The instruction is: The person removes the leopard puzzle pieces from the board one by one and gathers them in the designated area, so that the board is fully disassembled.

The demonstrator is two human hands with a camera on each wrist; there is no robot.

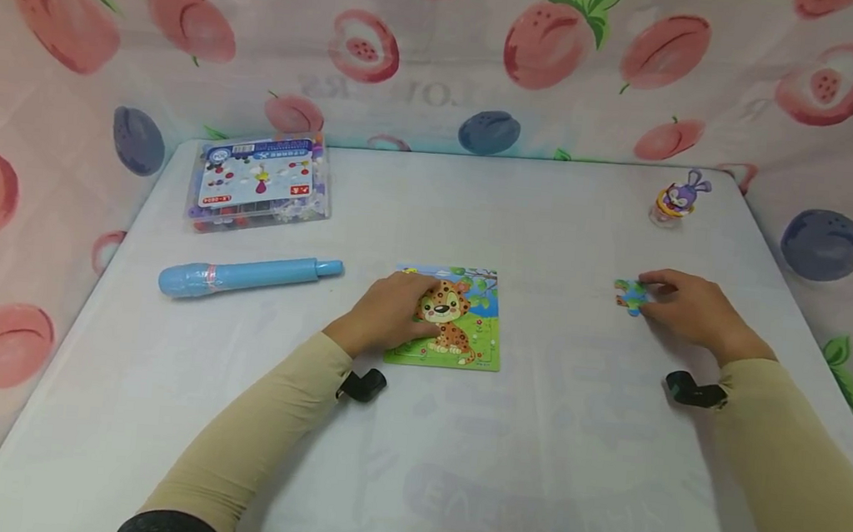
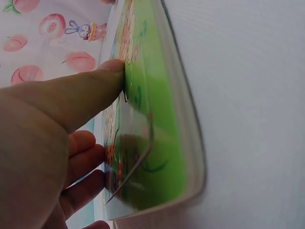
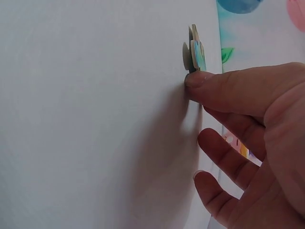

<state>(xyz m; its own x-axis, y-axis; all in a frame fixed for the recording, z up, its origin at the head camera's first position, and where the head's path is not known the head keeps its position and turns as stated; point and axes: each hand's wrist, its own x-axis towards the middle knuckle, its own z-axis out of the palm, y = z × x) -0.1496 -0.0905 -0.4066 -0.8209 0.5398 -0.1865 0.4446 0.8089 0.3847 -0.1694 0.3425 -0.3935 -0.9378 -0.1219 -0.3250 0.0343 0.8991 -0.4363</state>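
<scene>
A square jigsaw puzzle [image 1: 477, 333] with a spotted leopard cub on green grass and blue sky lies flat at the table's middle. My left hand [image 1: 390, 313] rests on its left part, covering some of the picture. In the left wrist view, the thumb [image 2: 112, 69] touches the board's face, and the other fingers bend down to its surface. Well to the right, my right hand [image 1: 693, 312] pinches a small blue-green jigsaw piece [image 1: 630, 295] between thumb and fingers. The right wrist view shows that piece [image 3: 197, 52] edge-on, close over the white table, with the remaining fingers loosely spread.
A clear plastic case [image 1: 260, 178] of colourful small parts stands at the back left. In front of it lies a light-blue microphone-shaped tube [image 1: 253, 276]. Toward the back right is a purple rabbit figure [image 1: 680, 198] on a small jar. A fruit-print cloth [image 1: 428, 57] hangs behind the table.
</scene>
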